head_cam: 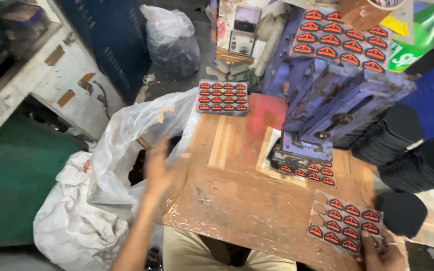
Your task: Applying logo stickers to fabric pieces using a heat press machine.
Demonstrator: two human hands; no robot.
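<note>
A person sits at a worn brown wooden worktable (237, 195), seen from above. At five o'clock, the right hand (383, 253) rests on the near edge of a black rectangular sheet of orange-and-red die-cut stickers (345, 226), fingertips touching its lower corner; whether they pinch it cannot be told. The sheet lies flat near the table's right edge, its long axis running from ten o'clock to four o'clock, with several stickers missing at its left end. At nine o'clock, the left hand (157, 168) is blurred, fingers spread open and holding nothing, just beside a clear crumpled plastic bag (136, 130). At one o'clock stands a blue metal press (335, 100) with a second sticker sheet (305, 169) under it, between the hands and the far table. A third sheet (222, 97) lies at twelve o'clock. Stacks of black pads (398, 135) sit at three o'clock.
</note>
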